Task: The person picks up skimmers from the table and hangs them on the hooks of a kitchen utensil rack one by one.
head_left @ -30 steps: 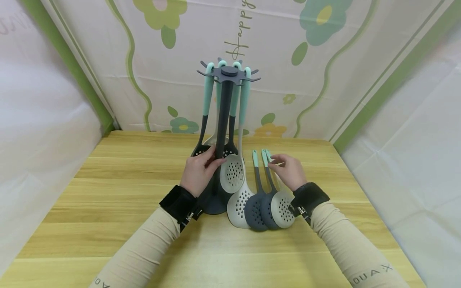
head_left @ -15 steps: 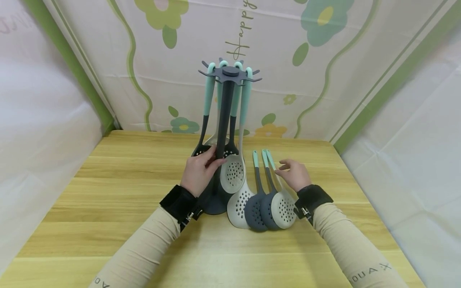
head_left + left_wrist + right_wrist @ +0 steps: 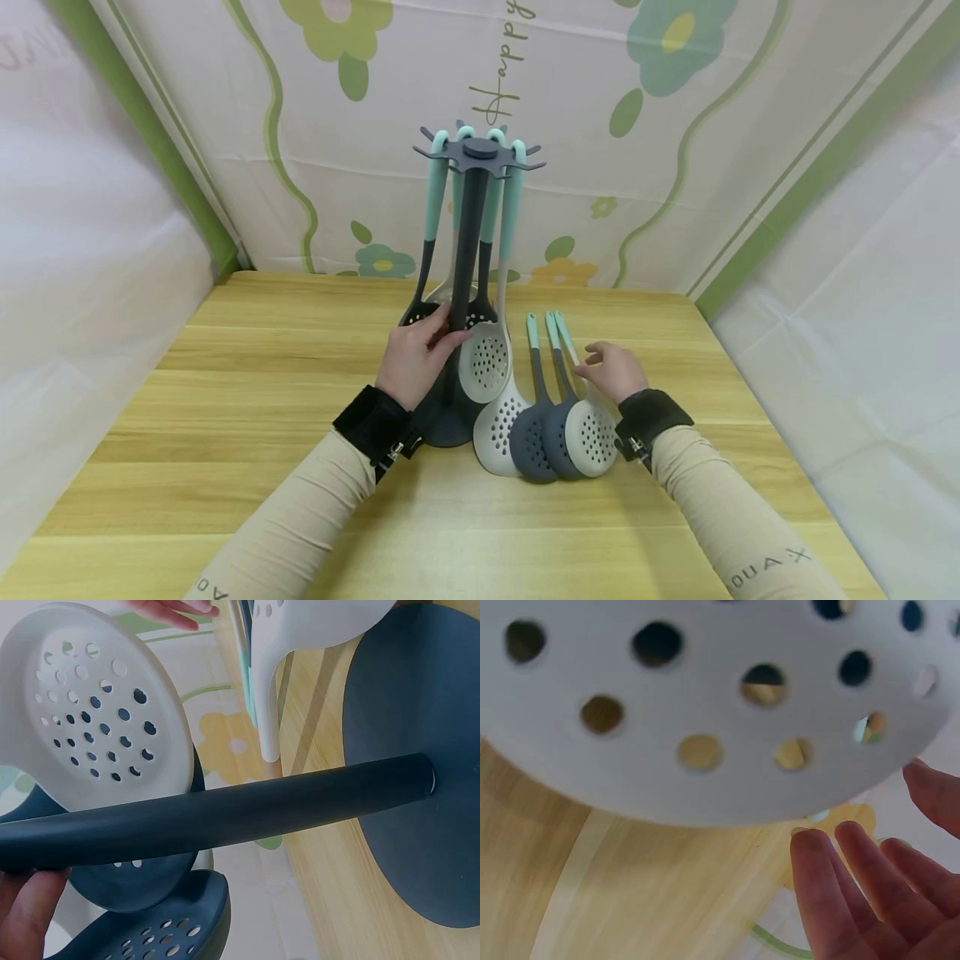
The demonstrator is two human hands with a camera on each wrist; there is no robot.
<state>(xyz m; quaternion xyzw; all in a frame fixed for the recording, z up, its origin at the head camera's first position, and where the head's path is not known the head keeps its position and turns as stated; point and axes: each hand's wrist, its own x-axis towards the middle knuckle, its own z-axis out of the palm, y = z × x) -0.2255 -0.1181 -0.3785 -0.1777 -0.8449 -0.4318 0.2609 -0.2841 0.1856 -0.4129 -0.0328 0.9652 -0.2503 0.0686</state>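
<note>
My left hand (image 3: 420,350) grips the dark pole (image 3: 467,250) of an upright utensil stand, between thumb and fingers. A white skimmer (image 3: 483,362) and several other utensils with mint handles hang from the hooked top (image 3: 480,150). On the table to the right lie a dark slotted utensil (image 3: 531,443), a dark skimmer (image 3: 557,433) and a white skimmer (image 3: 591,437), side by side. My right hand (image 3: 615,371) is at the white skimmer's handle, with thumb and fingers apart in the right wrist view; whether it touches cannot be told. A white slotted turner (image 3: 497,435) rests beside the stand's base.
The stand's round dark base (image 3: 448,425) sits on the wooden table (image 3: 262,400). A flower-printed cloth (image 3: 562,192) hangs behind the table's back edge. White cloth walls (image 3: 847,292) enclose both sides.
My right hand has moved away from the tops of the lying handles, to the right and nearer to me, along the white skimmer. My left hand has stayed on the pole.
</note>
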